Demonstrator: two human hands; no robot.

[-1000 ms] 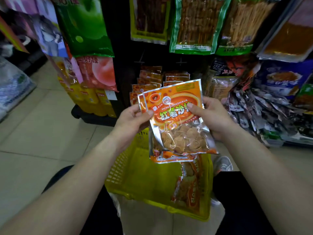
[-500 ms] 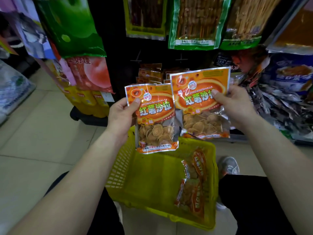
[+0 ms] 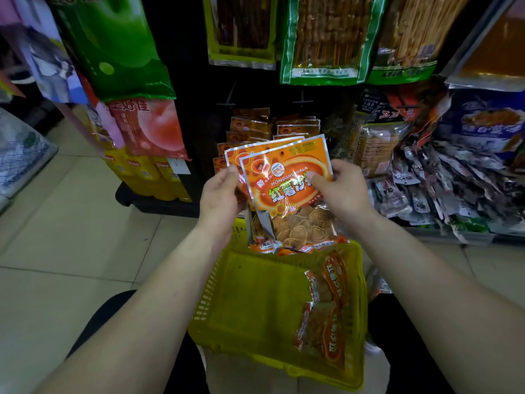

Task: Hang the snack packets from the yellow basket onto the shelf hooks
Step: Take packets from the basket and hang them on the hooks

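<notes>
So both hands were busy here. The right hand (image 3: 341,191) was gripping the front packet (image 3: 284,177), an orange snack bag with a clear window at the bottom showing round coiled crisps, with the thumb pressed on the printed face near its right edge and the fingers behind. The left hand (image 3: 220,194) was pinching the rear packet (image 3: 234,156) by its left side. That one was the same kind of bag, tucked right behind the front one so only its top left corner stuck out. I couldn't tell whether the left fingers also caught the edge of the front one. The pair was held up over the far end of the yellow basket (image 3: 255,308), which sat low between the person's knees, and their bottom edges hung just about at its far rim. A few more orange packets (image 3: 326,308) lay inside the basket against its right wall. Straight behind the held pair, on the dark shelf, two rows of matching orange bags (image 3: 250,125) were already hanging one behind another. Higher up hung big green-edged packs of stick snacks (image 3: 326,38), a pink peach bag (image 3: 150,129) was off to the left, and a heap of small dark sachets (image 3: 454,189) was piled on the right. The floor (image 3: 56,237) was pale tile.
</notes>
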